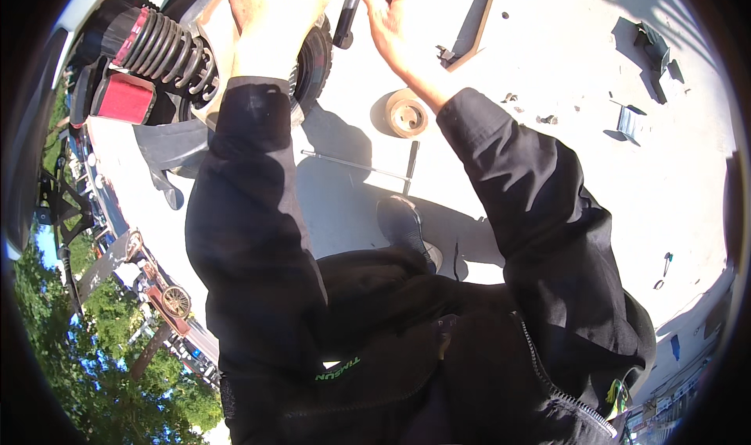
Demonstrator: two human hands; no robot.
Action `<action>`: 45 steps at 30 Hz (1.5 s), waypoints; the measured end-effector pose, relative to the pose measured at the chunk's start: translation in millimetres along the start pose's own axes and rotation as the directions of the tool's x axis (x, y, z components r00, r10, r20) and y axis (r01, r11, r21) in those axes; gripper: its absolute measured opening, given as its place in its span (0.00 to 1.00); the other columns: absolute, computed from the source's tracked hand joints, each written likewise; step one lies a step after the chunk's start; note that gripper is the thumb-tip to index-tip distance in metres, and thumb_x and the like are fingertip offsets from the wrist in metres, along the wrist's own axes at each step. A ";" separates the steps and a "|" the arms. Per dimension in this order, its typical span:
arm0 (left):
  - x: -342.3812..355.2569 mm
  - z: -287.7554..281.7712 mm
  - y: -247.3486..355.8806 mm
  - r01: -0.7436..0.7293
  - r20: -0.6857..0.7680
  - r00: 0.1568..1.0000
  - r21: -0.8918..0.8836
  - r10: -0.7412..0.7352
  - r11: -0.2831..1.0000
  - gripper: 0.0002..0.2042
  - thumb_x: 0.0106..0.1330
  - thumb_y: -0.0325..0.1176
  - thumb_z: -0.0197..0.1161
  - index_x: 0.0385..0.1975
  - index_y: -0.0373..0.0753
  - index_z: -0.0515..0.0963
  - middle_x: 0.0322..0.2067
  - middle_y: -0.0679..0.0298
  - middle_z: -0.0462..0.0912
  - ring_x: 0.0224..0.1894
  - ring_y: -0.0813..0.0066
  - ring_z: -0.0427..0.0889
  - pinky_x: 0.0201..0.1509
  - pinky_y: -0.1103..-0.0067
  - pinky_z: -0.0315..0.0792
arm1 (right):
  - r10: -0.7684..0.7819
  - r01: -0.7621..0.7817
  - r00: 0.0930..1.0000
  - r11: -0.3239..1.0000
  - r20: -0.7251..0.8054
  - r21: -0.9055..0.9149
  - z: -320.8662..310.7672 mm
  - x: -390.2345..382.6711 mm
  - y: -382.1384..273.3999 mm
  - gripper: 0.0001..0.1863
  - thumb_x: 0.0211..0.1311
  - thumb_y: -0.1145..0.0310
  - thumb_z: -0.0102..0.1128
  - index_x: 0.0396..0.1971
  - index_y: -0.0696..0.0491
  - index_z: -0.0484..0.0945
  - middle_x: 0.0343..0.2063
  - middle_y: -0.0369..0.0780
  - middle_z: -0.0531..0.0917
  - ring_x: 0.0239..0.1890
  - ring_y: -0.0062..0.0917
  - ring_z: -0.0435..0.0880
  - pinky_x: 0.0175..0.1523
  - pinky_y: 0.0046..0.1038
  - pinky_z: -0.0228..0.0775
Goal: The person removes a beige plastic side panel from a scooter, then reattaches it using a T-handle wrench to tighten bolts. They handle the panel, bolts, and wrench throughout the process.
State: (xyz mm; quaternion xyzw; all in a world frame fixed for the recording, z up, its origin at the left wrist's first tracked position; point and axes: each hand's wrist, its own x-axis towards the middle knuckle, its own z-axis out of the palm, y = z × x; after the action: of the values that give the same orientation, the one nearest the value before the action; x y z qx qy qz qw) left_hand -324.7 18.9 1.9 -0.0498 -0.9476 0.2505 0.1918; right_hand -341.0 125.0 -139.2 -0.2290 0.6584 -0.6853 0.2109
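My hands [389, 23] are bare. I wear a black jacket [375, 382] with long sleeves [252, 163], silvery zipper [534, 361] and green lettering [338, 369], dark trousers [371, 277] and a pale-soled dark shoe [400, 220].

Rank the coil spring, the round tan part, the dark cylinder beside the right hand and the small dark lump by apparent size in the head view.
1. coil spring
2. dark cylinder and round tan part: too alike to rank
3. small dark lump
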 end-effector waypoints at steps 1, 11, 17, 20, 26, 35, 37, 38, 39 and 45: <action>0.4 -1.4 0.5 0.030 0.038 0.999 0.054 -0.032 0.998 0.26 0.54 0.33 0.66 0.57 0.50 0.79 0.48 0.68 0.81 0.48 0.66 0.79 0.42 0.69 0.78 | 0.016 -0.007 0.994 0.997 0.108 -0.080 9.9 -34.7 -1.0 0.18 0.76 0.59 0.53 0.51 0.60 0.77 0.42 0.51 0.85 0.45 0.39 0.87 0.49 0.41 0.78; -1.4 -9.2 -1.7 0.136 0.169 0.975 0.043 -0.141 0.990 0.28 0.60 0.34 0.60 0.64 0.54 0.73 0.52 0.68 0.78 0.51 0.65 0.77 0.47 0.67 0.77 | 0.228 0.530 0.667 0.525 0.710 -0.666 42.4 -238.6 133.9 0.07 0.63 0.69 0.63 0.34 0.58 0.84 0.25 0.39 0.86 0.31 0.32 0.88 0.35 0.33 0.77; 13.4 -0.6 5.4 -0.106 -0.015 0.994 0.109 0.108 0.988 0.25 0.63 0.36 0.61 0.62 0.46 0.74 0.50 0.60 0.79 0.49 0.56 0.78 0.49 0.62 0.77 | -0.048 0.639 0.708 0.469 0.705 -0.610 43.6 -235.1 149.6 0.09 0.58 0.68 0.60 0.31 0.59 0.80 0.23 0.43 0.83 0.24 0.33 0.86 0.27 0.36 0.75; -20.9 17.6 -25.8 0.228 0.229 0.938 0.161 -0.261 0.960 0.47 0.53 0.44 0.80 0.75 0.55 0.61 0.67 0.49 0.71 0.54 0.50 0.84 0.58 0.61 0.79 | -0.176 0.780 0.530 0.484 0.829 -0.396 48.8 -225.0 89.7 0.07 0.60 0.70 0.58 0.27 0.54 0.83 0.22 0.36 0.85 0.25 0.29 0.87 0.29 0.34 0.76; -1.1 25.6 -3.3 0.190 0.315 0.922 0.144 -0.227 0.971 0.52 0.54 0.43 0.80 0.78 0.56 0.54 0.69 0.51 0.67 0.55 0.53 0.84 0.57 0.64 0.79 | -0.005 0.565 0.608 0.705 0.794 -0.429 -34.6 -174.6 0.9 0.12 0.51 0.59 0.64 0.23 0.53 0.84 0.20 0.43 0.83 0.31 0.41 0.87 0.36 0.39 0.80; -7.8 9.5 -13.3 0.223 0.296 0.920 0.148 -0.258 0.964 0.50 0.51 0.43 0.81 0.76 0.54 0.58 0.68 0.50 0.69 0.54 0.52 0.83 0.56 0.62 0.77 | 0.597 -0.595 0.643 0.784 0.479 -0.179 -248.1 -142.9 -165.5 0.52 0.48 0.14 0.54 0.34 0.58 0.82 0.20 0.29 0.67 0.24 0.14 0.67 0.28 0.22 0.58; 1.2 15.6 -4.4 0.223 0.298 0.922 0.114 -0.247 0.968 0.50 0.51 0.44 0.81 0.76 0.54 0.60 0.68 0.49 0.69 0.55 0.52 0.83 0.56 0.63 0.77 | 0.500 -0.472 0.812 0.866 0.300 -0.165 -244.9 -157.8 -142.3 0.47 0.61 0.31 0.61 0.53 0.68 0.80 0.20 0.33 0.72 0.25 0.18 0.70 0.30 0.25 0.63; 0.9 22.1 -5.9 0.223 0.283 0.927 0.113 -0.247 0.968 0.50 0.50 0.45 0.81 0.75 0.53 0.60 0.68 0.48 0.69 0.55 0.52 0.83 0.56 0.63 0.77 | 0.415 -0.389 0.878 0.909 0.236 -0.150 -238.4 -161.6 -121.6 0.39 0.70 0.41 0.60 0.59 0.68 0.77 0.21 0.34 0.72 0.26 0.18 0.70 0.32 0.26 0.66; 0.1 22.7 -6.4 0.223 0.267 0.932 0.108 -0.245 0.969 0.50 0.50 0.45 0.81 0.75 0.53 0.60 0.68 0.48 0.69 0.55 0.51 0.82 0.56 0.63 0.77 | 0.334 -0.312 0.923 0.940 0.190 -0.137 -228.9 -161.1 -108.9 0.32 0.76 0.48 0.57 0.59 0.66 0.78 0.21 0.34 0.72 0.26 0.17 0.69 0.33 0.27 0.67; -8.1 16.6 -6.5 0.239 0.311 0.913 0.117 -0.264 0.964 0.49 0.50 0.46 0.81 0.74 0.52 0.62 0.68 0.46 0.68 0.56 0.48 0.81 0.58 0.61 0.75 | 0.077 -0.055 0.988 0.986 0.132 -0.158 -193.8 -135.0 -80.2 0.24 0.79 0.58 0.54 0.60 0.62 0.77 0.29 0.46 0.84 0.29 0.24 0.83 0.38 0.31 0.77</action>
State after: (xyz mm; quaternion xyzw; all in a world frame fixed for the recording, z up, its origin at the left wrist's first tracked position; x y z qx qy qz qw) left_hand -323.7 4.1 -11.0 0.1217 -0.9544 0.2645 0.0661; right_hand -345.8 364.4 -69.4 -0.2695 0.7004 -0.6076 0.2602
